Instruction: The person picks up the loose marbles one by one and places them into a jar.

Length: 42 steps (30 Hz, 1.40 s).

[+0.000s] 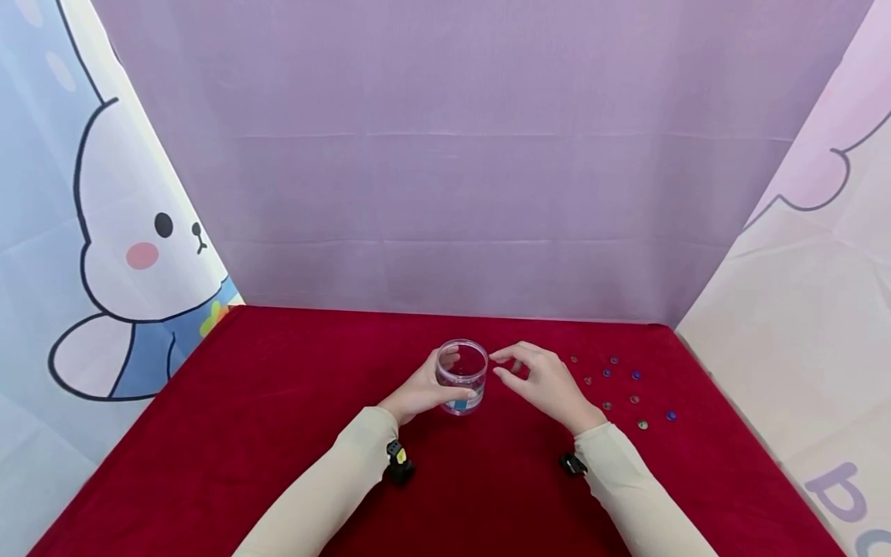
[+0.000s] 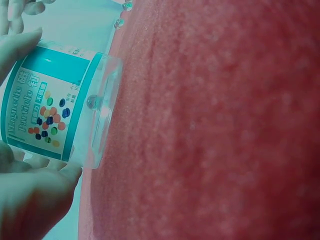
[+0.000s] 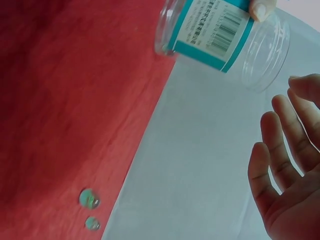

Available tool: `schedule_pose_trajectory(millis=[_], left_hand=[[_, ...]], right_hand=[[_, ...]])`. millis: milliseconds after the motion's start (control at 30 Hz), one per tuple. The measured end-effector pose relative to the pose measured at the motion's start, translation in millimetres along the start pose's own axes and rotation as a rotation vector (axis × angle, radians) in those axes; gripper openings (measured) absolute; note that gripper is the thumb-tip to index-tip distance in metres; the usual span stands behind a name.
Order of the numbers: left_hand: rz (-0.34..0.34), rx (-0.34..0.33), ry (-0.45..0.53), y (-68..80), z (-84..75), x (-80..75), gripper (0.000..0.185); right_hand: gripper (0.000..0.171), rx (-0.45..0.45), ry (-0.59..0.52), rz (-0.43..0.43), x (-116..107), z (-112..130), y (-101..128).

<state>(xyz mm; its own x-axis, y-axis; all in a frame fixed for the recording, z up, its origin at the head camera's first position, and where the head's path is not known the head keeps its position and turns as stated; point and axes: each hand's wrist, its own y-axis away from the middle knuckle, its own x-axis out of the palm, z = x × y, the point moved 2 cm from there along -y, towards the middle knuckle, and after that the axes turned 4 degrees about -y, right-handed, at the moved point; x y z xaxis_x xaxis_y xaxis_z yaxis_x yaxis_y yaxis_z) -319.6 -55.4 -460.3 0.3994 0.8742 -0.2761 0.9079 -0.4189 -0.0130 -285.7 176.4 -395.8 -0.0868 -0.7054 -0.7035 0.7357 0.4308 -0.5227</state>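
Head view: left hand (image 1: 423, 391), grip curled round smooth, clear cylindrical jar (image 1: 469, 379); right hand (image 1: 546, 382), grip loosely spread.

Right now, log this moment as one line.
left hand: grips clear jar | right hand: holds nothing visible, beside jar | beads: scattered on red cloth, right side
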Motion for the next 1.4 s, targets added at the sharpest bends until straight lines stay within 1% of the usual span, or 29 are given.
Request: schedule_pose_trajectory(millis=[333, 667, 900, 1100, 1267, 1400], left_hand=[[-0.004, -0.009, -0.01, 0.9, -1.3, 0.0, 0.097], [-0.002, 0.007, -0.009, 2.1, -2.1, -0.2, 0.095], [-0.002, -0.001, -0.008, 1.5, -1.4, -0.4, 0.096], [0.003, 0.005, -0.013, 1.6, -1.7, 0.6, 0.096], [0.003, 0.002, -0.013, 1.8, -1.9, 0.5, 0.096], [0.003, 0.005, -0.016, 1.4, -0.4, 0.3, 0.097]], right_hand=[[0.028, 0.046, 0.013, -0.009, -15, -13, 17], [0.026, 0.091, 0.03, -0.014, -31, -28, 34], [0.026, 0.086, 0.055, -0.028, -43, -33, 44], [0.025, 0.124, 0.087, -0.039, -52, -41, 55], [0.025, 0.148, 0.101, -0.024, -56, -49, 63], [0.025, 0.186, 0.111, 0.0, -60, -52, 69]])
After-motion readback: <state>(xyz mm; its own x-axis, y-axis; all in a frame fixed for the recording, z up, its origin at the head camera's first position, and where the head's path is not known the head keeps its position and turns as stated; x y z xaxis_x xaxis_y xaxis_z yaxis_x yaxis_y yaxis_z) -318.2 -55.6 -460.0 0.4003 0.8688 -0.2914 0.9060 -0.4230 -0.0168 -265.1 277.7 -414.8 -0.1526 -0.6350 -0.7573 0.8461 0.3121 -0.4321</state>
